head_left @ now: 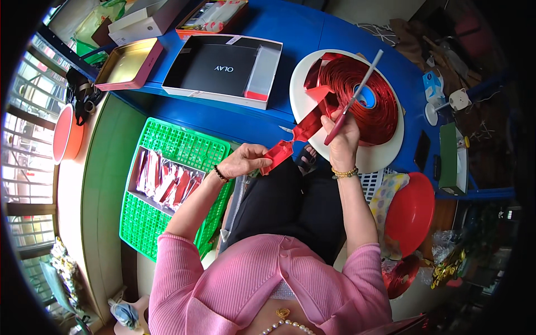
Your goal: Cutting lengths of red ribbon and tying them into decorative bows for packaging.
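Observation:
My left hand (244, 161) pinches the end of a shiny red ribbon (307, 127) between thumb and fingers, above my lap. The ribbon runs up to my right hand (343, 137), then on towards a big red ribbon roll (385, 109) with a blue core. That hand is closed on a slim rod tool (362, 84) with a dark red handle and a pale grey end pointing away from me. Its fingers also lie against the ribbon. The roll rests in a wide white round tray (298, 72). A small pointed silvery tip (285, 129) shows left of the ribbon; its rest is hidden.
A black-lined box (223, 70) stands on the blue table (296, 25), beside a pink-rimmed box (129, 64). To my left, a green crate (184, 134) bears a box of wrapped red pieces (167, 181). A red basin (412, 215) is at my right.

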{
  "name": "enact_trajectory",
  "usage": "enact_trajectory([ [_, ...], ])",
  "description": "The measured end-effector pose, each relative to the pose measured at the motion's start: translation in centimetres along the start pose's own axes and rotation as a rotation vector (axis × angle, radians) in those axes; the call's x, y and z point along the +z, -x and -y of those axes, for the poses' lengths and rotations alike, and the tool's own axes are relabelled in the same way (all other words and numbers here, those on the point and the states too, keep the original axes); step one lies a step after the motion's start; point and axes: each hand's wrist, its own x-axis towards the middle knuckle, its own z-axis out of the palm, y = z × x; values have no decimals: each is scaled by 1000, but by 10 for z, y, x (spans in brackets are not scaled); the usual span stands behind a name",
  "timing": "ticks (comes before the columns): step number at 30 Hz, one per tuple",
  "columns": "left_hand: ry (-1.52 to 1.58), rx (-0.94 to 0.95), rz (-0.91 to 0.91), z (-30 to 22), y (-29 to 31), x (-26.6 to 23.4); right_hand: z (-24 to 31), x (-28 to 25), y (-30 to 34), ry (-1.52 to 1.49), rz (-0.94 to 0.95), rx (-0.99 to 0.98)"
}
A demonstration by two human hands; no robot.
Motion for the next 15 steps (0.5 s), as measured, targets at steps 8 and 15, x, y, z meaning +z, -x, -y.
enact_trajectory([
  [8,13,-62,-181,-21,13,-6,-21,-45,62,290,287,279],
  [15,93,-58,-253,-18,15,-6,-51,-85,131,352,673,671],
])
